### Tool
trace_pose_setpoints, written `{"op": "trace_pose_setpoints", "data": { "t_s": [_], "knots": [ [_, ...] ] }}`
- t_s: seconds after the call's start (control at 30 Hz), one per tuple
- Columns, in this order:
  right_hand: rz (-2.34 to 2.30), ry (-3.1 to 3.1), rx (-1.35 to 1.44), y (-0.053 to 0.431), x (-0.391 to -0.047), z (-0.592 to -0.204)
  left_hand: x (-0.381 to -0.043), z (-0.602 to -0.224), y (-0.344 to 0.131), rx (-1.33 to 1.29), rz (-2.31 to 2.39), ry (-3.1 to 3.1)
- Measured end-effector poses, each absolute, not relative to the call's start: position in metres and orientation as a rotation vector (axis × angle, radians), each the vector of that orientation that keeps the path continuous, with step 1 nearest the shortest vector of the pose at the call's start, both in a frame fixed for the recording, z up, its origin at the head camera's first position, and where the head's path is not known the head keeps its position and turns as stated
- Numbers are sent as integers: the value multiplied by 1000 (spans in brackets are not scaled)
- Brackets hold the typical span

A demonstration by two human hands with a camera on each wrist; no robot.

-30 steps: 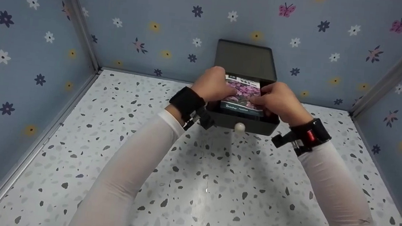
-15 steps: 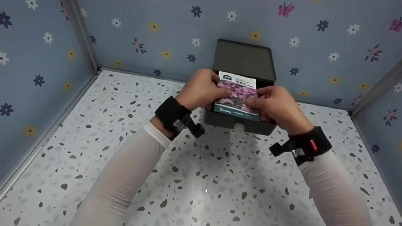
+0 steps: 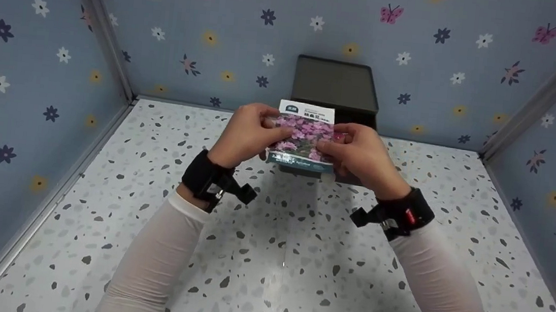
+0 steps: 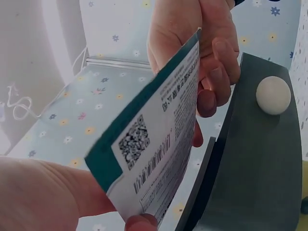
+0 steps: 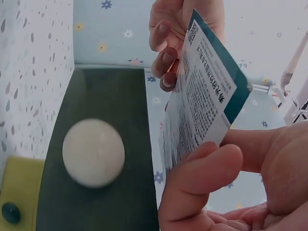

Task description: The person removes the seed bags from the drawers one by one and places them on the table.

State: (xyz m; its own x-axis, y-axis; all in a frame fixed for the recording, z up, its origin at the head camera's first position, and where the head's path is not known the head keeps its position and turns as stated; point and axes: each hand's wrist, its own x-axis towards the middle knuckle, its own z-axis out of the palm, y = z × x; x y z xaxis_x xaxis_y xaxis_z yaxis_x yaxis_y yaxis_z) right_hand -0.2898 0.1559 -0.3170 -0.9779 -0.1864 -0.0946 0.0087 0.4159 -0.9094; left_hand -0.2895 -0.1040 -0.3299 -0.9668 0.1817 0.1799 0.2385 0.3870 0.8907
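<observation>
Both hands hold a seed packet [image 3: 303, 128] with pink flowers on its front, a white top band and a teal bottom band. My left hand [image 3: 249, 135] pinches its left edge, thumb on the front. On the right edge, my right hand [image 3: 367, 157] pinches it the same way. Printed text, a barcode and a square code cover the packet's back [image 4: 159, 130] in the left wrist view. Behind and below the packet, a dark drawer [image 5: 115, 96] with a round white knob [image 5: 94, 153] stands pulled out. The hands and packet hide much of the drawer in the head view.
The drawer belongs to a small dark chest, whose rimmed top [image 3: 336, 82] stands close to the flowered back wall [image 3: 210, 17]. Below it, a yellow front [image 5: 24, 178] with a green knob [image 5: 10, 212] shows. Speckled white tabletop [image 3: 283, 258] stretches toward me between side panels.
Both hands have lifted the seed packet out of the drawer, bringing it left and toward me. More of its front, including the white top band, shows now. The drawer stays pulled out.
</observation>
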Motion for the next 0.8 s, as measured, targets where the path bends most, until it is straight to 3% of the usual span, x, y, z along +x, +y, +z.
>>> {"op": "trace_pose_setpoints", "data": {
  "t_s": [0.8],
  "knots": [
    [-1387, 2569, -436, 60, -264, -335, -274, -359, -196, -277, -1538, -2585]
  ]
}}
